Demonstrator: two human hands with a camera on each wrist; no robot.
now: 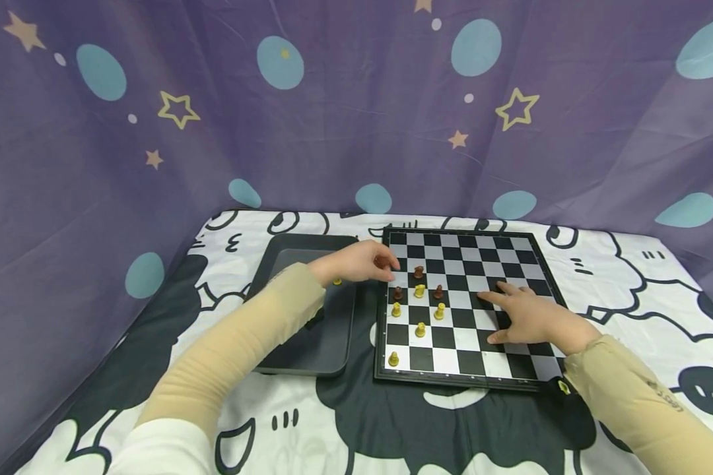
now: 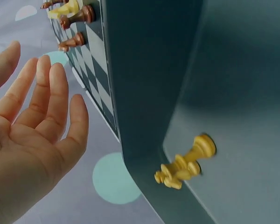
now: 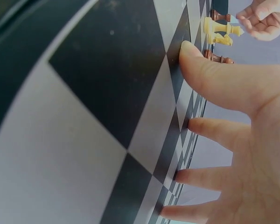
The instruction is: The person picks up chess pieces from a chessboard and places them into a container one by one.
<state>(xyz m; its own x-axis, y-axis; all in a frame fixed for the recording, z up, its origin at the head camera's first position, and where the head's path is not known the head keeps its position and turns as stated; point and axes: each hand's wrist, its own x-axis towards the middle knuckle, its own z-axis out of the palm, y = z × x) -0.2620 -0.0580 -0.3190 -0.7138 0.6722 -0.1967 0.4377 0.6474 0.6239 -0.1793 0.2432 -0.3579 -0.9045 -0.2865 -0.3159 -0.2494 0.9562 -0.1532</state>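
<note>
A black-and-white chessboard carries several yellow and brown chess pieces on its left half, among them a yellow knight close to brown pieces. My left hand hovers over the board's left edge near those pieces; in the left wrist view its fingers are loosely bent, with nothing in them. Spread out flat, my right hand has its fingertips on the right half of the board. The right wrist view shows its thumb touching the squares, no piece under it.
Left of the board lies a dark grey tray, partly covered by my left forearm. Yellow pieces lie inside it. A patterned cloth covers the table, and a purple curtain hangs behind.
</note>
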